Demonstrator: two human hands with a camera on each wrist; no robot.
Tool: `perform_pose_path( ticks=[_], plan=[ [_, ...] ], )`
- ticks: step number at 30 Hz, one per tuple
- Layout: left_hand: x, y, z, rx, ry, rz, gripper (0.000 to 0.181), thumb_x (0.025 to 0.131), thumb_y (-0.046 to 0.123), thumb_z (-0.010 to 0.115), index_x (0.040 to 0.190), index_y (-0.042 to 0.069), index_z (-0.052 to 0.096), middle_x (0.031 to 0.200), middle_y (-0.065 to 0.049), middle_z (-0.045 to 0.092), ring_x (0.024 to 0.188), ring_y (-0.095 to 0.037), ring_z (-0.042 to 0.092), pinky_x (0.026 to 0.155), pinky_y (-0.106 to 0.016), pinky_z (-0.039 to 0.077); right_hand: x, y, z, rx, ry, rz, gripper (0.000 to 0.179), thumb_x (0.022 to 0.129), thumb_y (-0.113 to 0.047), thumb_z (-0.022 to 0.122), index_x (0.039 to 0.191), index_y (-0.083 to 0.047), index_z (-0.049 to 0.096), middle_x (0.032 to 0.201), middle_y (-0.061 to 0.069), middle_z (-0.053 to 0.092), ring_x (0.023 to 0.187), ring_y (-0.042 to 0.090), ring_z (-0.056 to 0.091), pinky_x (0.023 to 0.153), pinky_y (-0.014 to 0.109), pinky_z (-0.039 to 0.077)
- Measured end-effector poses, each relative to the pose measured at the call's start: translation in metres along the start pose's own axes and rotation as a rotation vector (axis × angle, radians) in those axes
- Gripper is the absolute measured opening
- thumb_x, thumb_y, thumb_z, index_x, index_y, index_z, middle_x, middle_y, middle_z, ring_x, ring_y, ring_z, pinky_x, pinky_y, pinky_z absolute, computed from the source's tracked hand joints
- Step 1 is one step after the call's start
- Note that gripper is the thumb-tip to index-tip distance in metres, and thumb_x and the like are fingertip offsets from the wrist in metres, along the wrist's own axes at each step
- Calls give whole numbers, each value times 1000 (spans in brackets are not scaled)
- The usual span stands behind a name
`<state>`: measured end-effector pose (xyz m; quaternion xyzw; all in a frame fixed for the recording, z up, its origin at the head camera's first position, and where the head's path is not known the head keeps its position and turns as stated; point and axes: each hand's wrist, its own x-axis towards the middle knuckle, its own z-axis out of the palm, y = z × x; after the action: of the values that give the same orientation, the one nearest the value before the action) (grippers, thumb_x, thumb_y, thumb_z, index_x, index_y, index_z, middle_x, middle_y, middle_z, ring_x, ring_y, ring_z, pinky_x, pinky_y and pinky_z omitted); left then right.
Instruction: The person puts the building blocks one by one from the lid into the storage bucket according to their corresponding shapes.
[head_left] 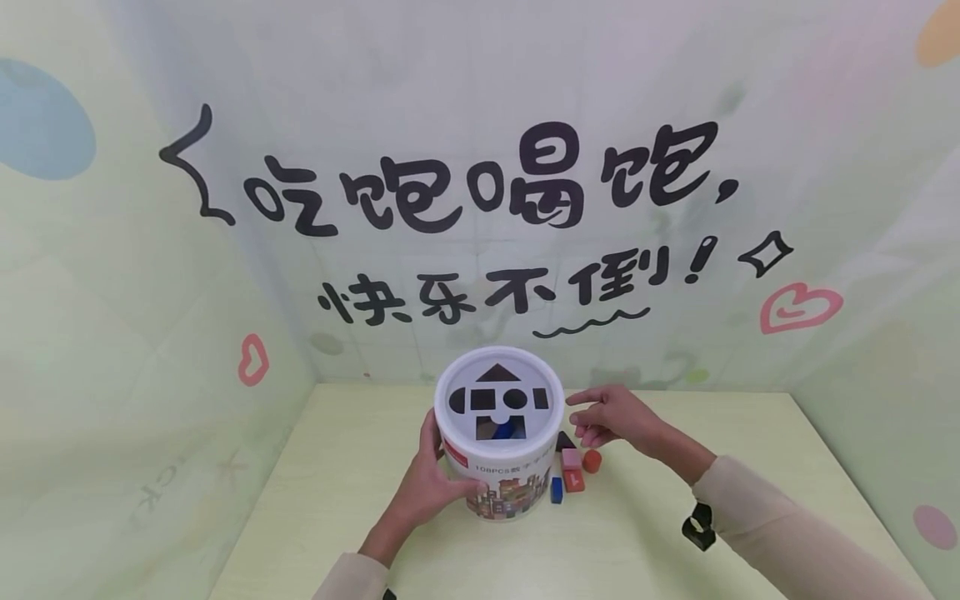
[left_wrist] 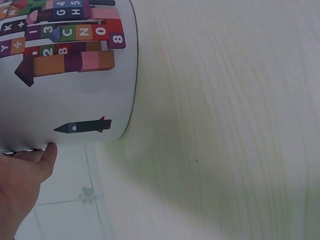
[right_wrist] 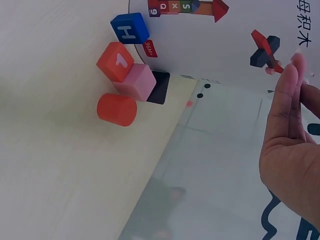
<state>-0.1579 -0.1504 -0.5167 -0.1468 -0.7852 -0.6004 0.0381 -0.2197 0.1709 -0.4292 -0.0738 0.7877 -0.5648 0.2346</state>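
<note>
A white printed toy-block bucket (head_left: 517, 483) stands on the table, its white lid (head_left: 552, 417) cut with shaped holes. My left hand (head_left: 431, 492) grips the bucket's left side, thumb across the front and fingers behind. Something blue shows through the lid's lowest hole. Off the bucket's right rim my right hand (head_left: 618, 421) is raised, its index finger extended toward the lid and no block in it. Below that hand lie a blue block (right_wrist: 130, 28), a red block (right_wrist: 115, 61), a pink block (right_wrist: 136, 82), an orange-red cylinder (right_wrist: 117, 109) and a dark block (right_wrist: 159, 88).
The pale wood-grain table (head_left: 330, 500) reaches back to a printed curtain (head_left: 420, 100) with large black writing. Similar curtain walls rise at left and right. A black strap (head_left: 699, 527) sits at the right sleeve's cuff.
</note>
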Motion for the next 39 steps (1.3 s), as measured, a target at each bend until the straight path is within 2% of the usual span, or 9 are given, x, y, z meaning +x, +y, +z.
perform_pose_path(
  ticks=[6,12,25,32,34,39],
  plan=[
    [-1,-1,0,1,2,-14,129,61,29,94,154,38,4,151,6,37,138,-21,38,111,-52,35,1,13,7,3,-1,7,42,92,-17,66,128,4,59,74,13,68,61,19,68,65,34,61],
    [0,-2,0,10,3,7,130,61,30,94,154,37,3,152,4,37,138,-23,38,111,-53,36,0,24,13,37,-16,20,43,92,-16,66,128,5,57,70,10,68,58,19,67,64,38,61],
    [0,-2,0,8,5,3,130,60,30,94,154,37,4,152,3,37,138,-22,38,111,-52,35,-2,45,27,76,-14,42,37,93,-12,62,125,6,59,73,9,69,60,17,67,63,32,60],
    [1,0,0,-1,0,-1,127,62,30,93,153,39,5,151,6,36,137,-20,38,111,-52,35,-1,58,31,111,-20,61,50,89,-20,70,128,9,55,72,8,68,60,17,66,63,33,61],
    [1,0,0,-2,0,-2,127,61,30,94,153,39,6,150,7,37,137,-20,39,111,-51,35,0,62,32,112,-17,69,49,90,-20,69,128,9,55,73,8,69,59,16,66,65,35,61],
    [0,-1,0,-2,4,-1,127,61,30,94,153,39,6,150,8,37,137,-20,38,112,-52,35,0,72,37,139,-19,72,44,93,-14,63,127,11,54,74,9,69,59,14,65,62,32,60]
  ],
)
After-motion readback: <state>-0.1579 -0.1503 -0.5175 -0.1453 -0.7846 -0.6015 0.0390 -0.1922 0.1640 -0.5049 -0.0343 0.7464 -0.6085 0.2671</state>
